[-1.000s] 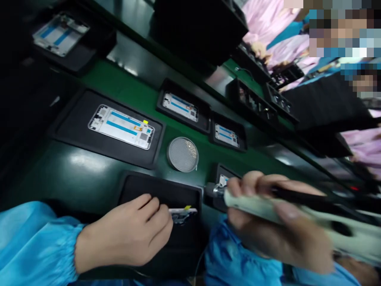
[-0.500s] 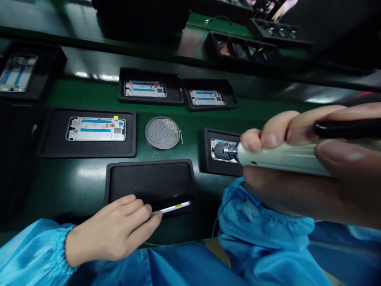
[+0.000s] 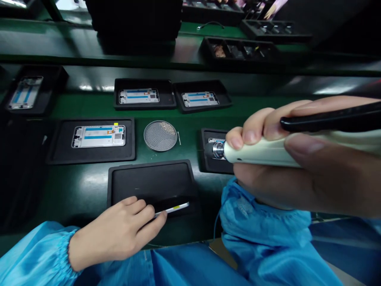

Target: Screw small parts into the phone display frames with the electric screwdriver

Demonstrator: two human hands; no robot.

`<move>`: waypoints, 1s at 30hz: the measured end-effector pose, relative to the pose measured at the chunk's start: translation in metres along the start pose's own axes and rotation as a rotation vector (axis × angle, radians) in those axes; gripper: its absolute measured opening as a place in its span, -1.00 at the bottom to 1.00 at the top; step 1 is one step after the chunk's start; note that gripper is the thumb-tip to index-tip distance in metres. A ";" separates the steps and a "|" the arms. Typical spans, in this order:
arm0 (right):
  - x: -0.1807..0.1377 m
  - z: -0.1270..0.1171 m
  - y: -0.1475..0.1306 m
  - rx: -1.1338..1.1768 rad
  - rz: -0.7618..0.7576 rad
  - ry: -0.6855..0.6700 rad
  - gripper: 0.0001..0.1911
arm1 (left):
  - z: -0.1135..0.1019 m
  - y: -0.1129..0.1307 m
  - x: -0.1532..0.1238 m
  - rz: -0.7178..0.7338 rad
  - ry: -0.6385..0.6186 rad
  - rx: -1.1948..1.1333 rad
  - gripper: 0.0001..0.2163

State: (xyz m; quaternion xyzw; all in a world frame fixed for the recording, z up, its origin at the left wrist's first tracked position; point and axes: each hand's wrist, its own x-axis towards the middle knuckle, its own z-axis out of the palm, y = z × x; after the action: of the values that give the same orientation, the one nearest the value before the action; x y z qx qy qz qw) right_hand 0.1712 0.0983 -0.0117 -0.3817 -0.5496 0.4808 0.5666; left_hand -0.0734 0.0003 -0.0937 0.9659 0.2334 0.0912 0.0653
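Observation:
My left hand [image 3: 119, 230] is closed on the left end of a phone [image 3: 174, 208] with a pale edge, a yellow tab and a dark face. The phone is at the front part of a black tray [image 3: 151, 174]; whether it touches the tray I cannot tell. High on the right, close to the camera, my right hand [image 3: 297, 167] grips an electric screwdriver [image 3: 262, 153]. It has a pale body, a black lever [image 3: 327, 118] and a grey tip pointing left. The tool partly covers a phone frame [image 3: 216, 140] lying in another black tray [image 3: 205, 165].
A round perforated dish [image 3: 160, 137] holds tiny screws, with a thin white stick [image 3: 179, 138] beside it. Another phone frame [image 3: 99, 143] lies in a tray on the left. Several more trays with frames stand behind. A compartment box [image 3: 238, 49] sits on the raised shelf.
The screwdriver and my right hand have shifted left in view. The phone in my left hand has turned slightly, showing more dark face. The whole view has moved a little.

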 end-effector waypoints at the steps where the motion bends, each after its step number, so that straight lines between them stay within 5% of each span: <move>1: 0.000 -0.001 0.001 0.026 0.010 -0.028 -0.76 | 0.000 0.000 0.001 0.003 -0.003 0.000 -0.68; 5: -0.002 0.009 0.006 0.177 -0.122 0.210 -0.81 | 0.001 0.000 -0.002 -0.011 -0.020 0.003 -0.67; 23: -0.004 0.015 0.008 0.225 -0.202 0.293 -0.82 | -0.008 0.002 0.008 -0.034 -0.224 0.010 -0.55; 30: 0.003 0.009 0.018 0.233 -0.271 0.286 -0.80 | 0.012 -0.060 0.015 -0.279 -0.195 0.075 -0.63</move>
State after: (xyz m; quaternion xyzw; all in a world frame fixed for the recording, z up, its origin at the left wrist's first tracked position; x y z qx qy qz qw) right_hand 0.1594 0.1046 -0.0272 -0.3006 -0.4509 0.4017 0.7383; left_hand -0.0842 0.0594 -0.1135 0.9302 0.3608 -0.0214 0.0637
